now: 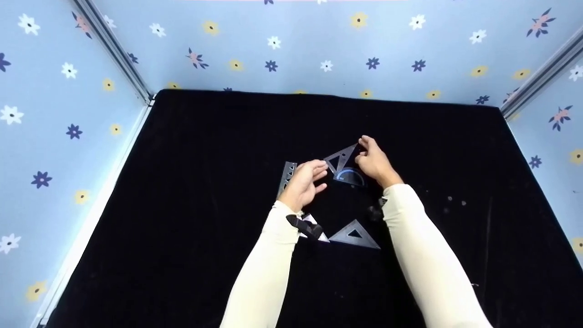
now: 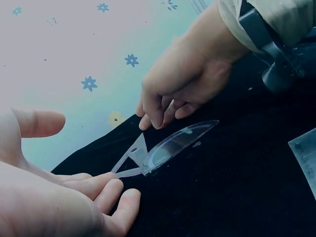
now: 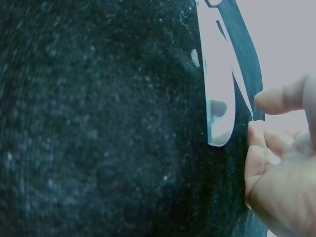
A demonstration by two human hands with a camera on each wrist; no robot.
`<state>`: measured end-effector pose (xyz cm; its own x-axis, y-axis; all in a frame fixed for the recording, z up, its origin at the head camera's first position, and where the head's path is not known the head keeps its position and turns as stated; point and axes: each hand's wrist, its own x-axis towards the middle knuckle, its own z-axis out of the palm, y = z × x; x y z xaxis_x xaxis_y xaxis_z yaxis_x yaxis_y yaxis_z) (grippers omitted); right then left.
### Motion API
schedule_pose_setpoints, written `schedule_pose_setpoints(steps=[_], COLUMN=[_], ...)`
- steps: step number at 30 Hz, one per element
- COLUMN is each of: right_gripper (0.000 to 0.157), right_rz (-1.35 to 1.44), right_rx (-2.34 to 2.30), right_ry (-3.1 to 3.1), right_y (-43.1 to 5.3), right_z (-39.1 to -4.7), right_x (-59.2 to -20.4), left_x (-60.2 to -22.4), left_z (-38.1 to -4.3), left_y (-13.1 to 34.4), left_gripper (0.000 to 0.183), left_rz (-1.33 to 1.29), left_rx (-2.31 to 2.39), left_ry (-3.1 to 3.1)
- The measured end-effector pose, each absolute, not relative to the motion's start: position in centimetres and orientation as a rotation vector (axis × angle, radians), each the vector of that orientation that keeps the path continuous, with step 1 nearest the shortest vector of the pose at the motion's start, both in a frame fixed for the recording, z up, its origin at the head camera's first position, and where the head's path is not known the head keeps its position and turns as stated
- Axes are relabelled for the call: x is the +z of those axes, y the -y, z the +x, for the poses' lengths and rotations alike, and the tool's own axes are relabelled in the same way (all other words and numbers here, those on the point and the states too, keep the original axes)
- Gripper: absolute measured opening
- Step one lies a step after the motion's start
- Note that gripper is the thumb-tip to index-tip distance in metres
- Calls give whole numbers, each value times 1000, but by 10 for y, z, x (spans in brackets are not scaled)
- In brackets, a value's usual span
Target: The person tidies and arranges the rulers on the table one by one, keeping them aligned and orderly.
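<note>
A clear set square (image 1: 350,151) with a triangular cut-out lies between the two hands. My left hand (image 1: 304,181), fingers loosely extended and thumb apart, has its fingertips right at the set square's left corner. At its far right corner is my right hand (image 1: 374,163); in the right wrist view the corner meets a fingertip, and the thumb stands away from it. A clear protractor (image 1: 350,178) with a blue arc lies just below, overlapping the set square's lower corner in the head view. Beside the left hand, a ruler (image 1: 286,174) with triangular cut-outs is partly hidden.
Nearer to me lies another set square (image 1: 342,235) with a triangular cut-out. Next to it, a pale triangular piece (image 1: 324,238) is mostly covered by the left wrist strap. Black cloth (image 1: 205,182) covers the table, with flowered walls (image 1: 300,45) around it.
</note>
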<state>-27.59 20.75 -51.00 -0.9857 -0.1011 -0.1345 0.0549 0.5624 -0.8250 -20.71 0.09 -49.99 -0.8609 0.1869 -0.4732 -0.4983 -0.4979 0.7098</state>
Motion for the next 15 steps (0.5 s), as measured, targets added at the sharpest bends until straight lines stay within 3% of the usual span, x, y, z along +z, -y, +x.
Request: schedule_pose_setpoints(steps=[6, 15], right_gripper=[75, 74], right_rz=[-57, -23], right_rx=[-1310, -1425], right_ry=[-2675, -2588], right_y=[-206, -209], right_z=[-278, -277], right_x=[-508, -508], left_x=[-500, -499], left_z=[-211, -213], left_y=[-1, -1], left_gripper=[49, 52], left_rz=[-466, -499], left_rx=[2369, 2346], left_ry=[-1248, -1221])
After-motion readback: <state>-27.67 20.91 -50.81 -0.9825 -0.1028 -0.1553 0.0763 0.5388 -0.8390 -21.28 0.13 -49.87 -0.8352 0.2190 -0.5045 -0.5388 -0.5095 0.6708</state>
